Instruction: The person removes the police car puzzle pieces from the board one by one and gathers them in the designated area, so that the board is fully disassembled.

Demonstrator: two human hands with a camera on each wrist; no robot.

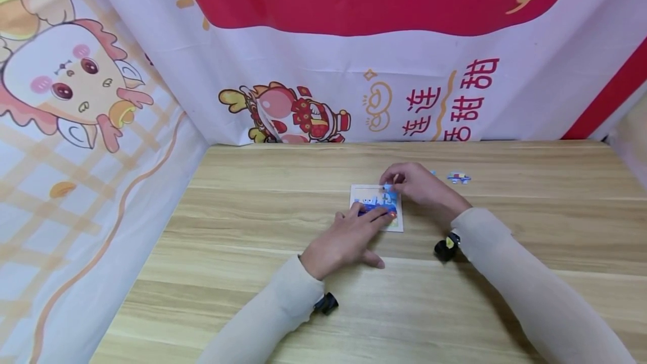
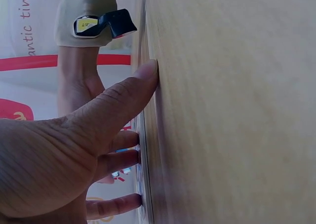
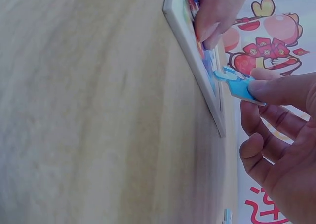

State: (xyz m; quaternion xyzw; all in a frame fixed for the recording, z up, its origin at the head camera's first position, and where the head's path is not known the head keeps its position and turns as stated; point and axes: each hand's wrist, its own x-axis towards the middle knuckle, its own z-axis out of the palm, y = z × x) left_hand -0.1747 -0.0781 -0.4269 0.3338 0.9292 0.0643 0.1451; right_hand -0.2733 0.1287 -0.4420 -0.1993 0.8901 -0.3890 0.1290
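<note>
A small white-framed jigsaw puzzle [image 1: 355, 223] with a blue picture lies flat on the table. My left hand [image 1: 349, 240] rests on it from the near side, fingers stretched over the picture. In the left wrist view the thumb [image 2: 121, 98] sticks out toward the tabletop. My right hand [image 1: 417, 184] is at the puzzle's far right corner. Between thumb and index finger it pinches a light blue puzzle piece [image 3: 239, 87], tilted at the frame's edge in the right wrist view. Its other fingers are loosely curled.
Another puzzle piece [image 1: 459, 177] lies to the right on the wooden table [image 1: 242, 201], with a bit of blue showing beside the right hand. A printed cloth [image 1: 323, 55] hangs along the table's back edge, and another [image 1: 101, 184] covers the left side.
</note>
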